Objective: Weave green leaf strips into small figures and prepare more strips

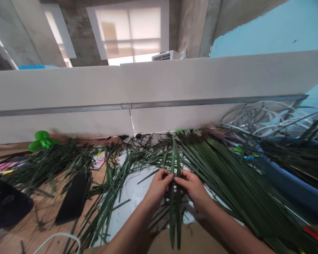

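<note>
My left hand (159,185) and my right hand (192,185) meet at the middle of the table, both with fingers pinched on a pair of long green palm-leaf strips (175,211). The strips run upright between my hands, from near the table's front edge up past my fingertips. A large heap of similar green leaf strips (228,173) spreads to the right of my hands, and a looser scatter of strips (69,162) lies to the left.
A black phone (74,203) lies left of my arms. A green plastic object (42,140) sits at the back left, a dark object (5,206) at the far left. A white partition wall (159,95) closes the back. A blue tub (288,180) holds strips on the right. A white cable (58,237) curls near the front.
</note>
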Demonstrator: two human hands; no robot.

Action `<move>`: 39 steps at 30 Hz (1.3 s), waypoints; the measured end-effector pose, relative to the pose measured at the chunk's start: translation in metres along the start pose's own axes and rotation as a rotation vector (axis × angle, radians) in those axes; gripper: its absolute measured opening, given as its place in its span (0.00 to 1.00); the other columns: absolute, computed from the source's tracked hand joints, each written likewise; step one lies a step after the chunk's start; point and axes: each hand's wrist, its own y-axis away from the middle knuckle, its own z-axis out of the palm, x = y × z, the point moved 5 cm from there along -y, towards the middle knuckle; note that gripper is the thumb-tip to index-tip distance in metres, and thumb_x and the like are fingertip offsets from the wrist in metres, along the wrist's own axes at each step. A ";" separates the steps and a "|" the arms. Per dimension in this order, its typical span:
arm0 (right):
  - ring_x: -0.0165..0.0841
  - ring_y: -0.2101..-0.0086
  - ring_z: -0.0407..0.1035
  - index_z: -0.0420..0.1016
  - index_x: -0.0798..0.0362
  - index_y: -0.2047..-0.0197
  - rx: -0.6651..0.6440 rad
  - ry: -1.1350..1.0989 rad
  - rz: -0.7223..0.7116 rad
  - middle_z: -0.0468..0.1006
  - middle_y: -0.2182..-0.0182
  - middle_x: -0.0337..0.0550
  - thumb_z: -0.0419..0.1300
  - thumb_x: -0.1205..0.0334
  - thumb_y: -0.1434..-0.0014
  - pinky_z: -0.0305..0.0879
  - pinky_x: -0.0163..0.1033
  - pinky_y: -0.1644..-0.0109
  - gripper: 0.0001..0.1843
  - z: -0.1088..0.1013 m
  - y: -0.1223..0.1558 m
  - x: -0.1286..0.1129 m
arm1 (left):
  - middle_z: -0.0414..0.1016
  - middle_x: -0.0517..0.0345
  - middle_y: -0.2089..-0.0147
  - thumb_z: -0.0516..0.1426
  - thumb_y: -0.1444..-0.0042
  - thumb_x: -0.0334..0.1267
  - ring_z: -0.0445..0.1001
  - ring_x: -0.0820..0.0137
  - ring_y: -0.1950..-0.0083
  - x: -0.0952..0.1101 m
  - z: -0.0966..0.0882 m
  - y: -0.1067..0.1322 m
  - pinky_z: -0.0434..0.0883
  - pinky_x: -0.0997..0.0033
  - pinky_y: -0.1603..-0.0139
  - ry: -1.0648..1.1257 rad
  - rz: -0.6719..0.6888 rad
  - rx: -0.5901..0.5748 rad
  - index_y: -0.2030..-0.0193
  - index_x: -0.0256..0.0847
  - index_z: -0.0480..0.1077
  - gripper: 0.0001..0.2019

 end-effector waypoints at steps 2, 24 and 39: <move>0.32 0.78 0.72 0.76 0.54 0.66 -0.010 -0.004 -0.004 0.80 0.76 0.38 0.74 0.51 0.56 0.67 0.35 0.73 0.19 0.003 0.001 -0.001 | 0.67 0.66 0.77 0.66 0.56 0.51 0.64 0.74 0.76 -0.002 0.000 -0.001 0.57 0.76 0.76 0.003 0.001 0.006 0.70 0.40 0.65 0.19; 0.33 0.78 0.74 0.74 0.53 0.64 0.017 -0.014 0.021 0.80 0.74 0.38 0.71 0.54 0.51 0.72 0.38 0.72 0.16 -0.001 0.002 -0.004 | 0.68 0.65 0.77 0.69 0.61 0.50 0.63 0.76 0.77 -0.005 -0.002 -0.001 0.58 0.76 0.76 -0.015 -0.069 -0.052 0.72 0.39 0.68 0.20; 0.28 0.76 0.69 0.78 0.53 0.62 0.034 -0.141 0.065 0.80 0.72 0.38 0.73 0.58 0.54 0.66 0.33 0.72 0.16 -0.001 0.001 0.009 | 0.71 0.62 0.75 0.67 0.53 0.40 0.66 0.71 0.71 -0.017 -0.009 -0.010 0.61 0.74 0.70 -0.115 0.059 0.118 0.73 0.40 0.68 0.12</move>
